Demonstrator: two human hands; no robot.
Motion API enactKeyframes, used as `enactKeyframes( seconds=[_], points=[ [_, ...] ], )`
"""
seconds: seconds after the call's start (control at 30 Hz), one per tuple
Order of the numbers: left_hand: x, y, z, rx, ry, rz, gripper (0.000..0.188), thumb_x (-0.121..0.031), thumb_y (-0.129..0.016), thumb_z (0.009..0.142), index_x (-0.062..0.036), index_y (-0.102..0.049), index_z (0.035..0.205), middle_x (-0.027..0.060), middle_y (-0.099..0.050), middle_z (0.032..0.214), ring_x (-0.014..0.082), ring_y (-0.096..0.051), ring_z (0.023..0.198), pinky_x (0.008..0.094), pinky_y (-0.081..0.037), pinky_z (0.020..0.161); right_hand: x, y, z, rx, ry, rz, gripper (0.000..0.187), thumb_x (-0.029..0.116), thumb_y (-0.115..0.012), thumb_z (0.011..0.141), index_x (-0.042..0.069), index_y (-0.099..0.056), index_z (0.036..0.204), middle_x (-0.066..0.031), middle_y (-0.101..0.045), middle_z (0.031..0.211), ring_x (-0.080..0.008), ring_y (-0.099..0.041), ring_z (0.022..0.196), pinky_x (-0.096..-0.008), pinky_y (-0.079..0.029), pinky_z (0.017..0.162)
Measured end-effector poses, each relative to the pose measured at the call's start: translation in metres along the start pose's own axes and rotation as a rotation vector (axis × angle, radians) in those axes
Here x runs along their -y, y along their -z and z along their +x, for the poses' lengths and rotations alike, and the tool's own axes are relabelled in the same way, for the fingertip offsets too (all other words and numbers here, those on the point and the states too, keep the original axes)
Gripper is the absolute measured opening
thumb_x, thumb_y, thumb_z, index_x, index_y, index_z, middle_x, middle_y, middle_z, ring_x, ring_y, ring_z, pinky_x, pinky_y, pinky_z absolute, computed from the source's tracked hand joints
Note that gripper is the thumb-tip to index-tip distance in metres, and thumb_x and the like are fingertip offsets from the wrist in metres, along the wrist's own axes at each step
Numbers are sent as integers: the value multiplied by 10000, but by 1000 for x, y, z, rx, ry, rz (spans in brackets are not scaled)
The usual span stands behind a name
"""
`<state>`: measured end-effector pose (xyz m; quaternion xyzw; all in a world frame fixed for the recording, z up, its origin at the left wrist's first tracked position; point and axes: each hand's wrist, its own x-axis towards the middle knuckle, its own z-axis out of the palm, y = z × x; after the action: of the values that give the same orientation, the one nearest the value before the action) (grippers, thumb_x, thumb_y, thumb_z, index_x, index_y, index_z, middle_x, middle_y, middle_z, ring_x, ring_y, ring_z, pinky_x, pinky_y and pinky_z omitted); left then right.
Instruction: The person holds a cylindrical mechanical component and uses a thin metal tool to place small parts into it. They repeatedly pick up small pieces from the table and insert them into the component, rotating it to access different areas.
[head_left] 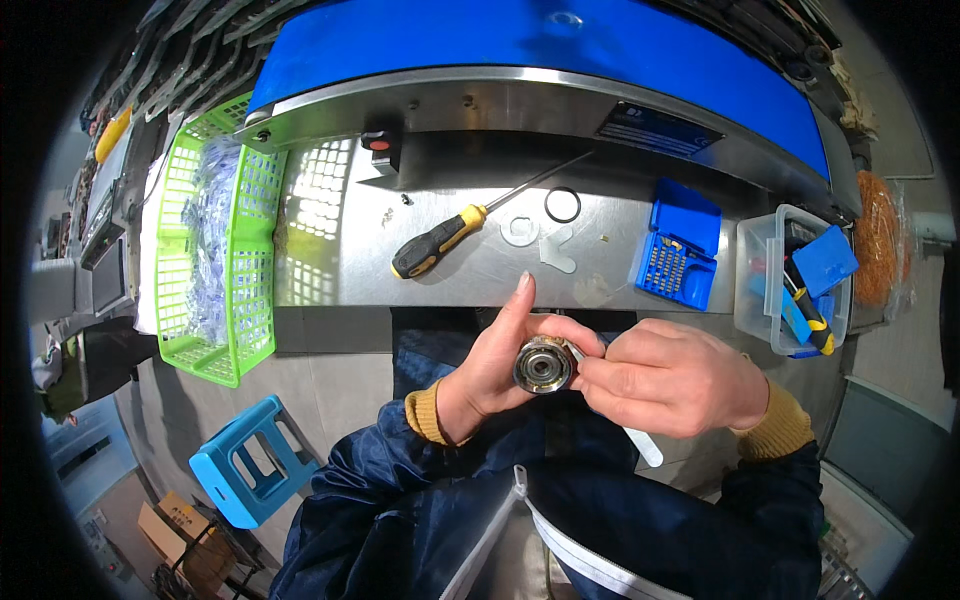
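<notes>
My left hand (490,370) is wrapped around a round metal part (545,364) with concentric rings on its face, held above my lap in front of the bench. The thumb points up, away from the part. My right hand (665,378) is closed on a thin, flat silver strip (645,448) with a rounded end. That end sticks out below the hand, and its other end meets the side of the round part near my left fingertips. Beyond my hands on the steel bench lie a black ring (562,205), a flat ring-shaped plate (519,232) and a Y-shaped plate (558,250).
A black-and-yellow screwdriver (440,241) lies on the bench, left of the plates. At right are an open blue bit case (680,245) and a clear bin (760,316) of tools. A green basket (255,290) stands left. Behind runs a blue belt (480,38); a blue stool (222,475) stands lower left.
</notes>
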<state>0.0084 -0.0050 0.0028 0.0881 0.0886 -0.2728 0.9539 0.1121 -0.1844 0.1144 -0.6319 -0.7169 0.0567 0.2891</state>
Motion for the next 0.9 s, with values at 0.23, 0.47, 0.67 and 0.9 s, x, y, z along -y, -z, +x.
enactKeyframes(
  seconds=[0.23,0.47,0.67,0.9],
  points=[
    [-2,1,1,31,-13,-7,904,-665,-171,1013,77,-688,1029,190,-701,1011,252,-701,915,351,-575,883,0,4,-5,-156,-133,98,241,37,-742,724,-10,-701,957,-94,-669,955,-226,-623,760,-320,-491,626],
    [1,4,3,55,-27,-71,928,-674,-153,1005,88,-680,1044,221,-688,1073,293,-706,972,379,-580,923,2,-6,-13,-259,-227,206,221,7,-726,773,4,-719,994,-103,-686,970,-229,-614,741,-331,-476,615],
    [0,2,3,92,13,-104,933,-684,-143,1000,83,-666,1094,213,-697,1064,280,-710,959,362,-577,918,0,-15,-15,-299,-229,149,209,-7,-728,767,1,-712,975,-103,-678,950,-230,-607,735,-326,-473,609],
    [0,0,3,92,-4,-93,927,-676,-131,1005,73,-670,1099,195,-702,1047,259,-707,946,343,-572,908,0,-22,-14,-302,-224,167,205,-11,-730,757,-6,-701,960,-104,-669,931,-230,-594,719,-327,-469,605]
  ],
)
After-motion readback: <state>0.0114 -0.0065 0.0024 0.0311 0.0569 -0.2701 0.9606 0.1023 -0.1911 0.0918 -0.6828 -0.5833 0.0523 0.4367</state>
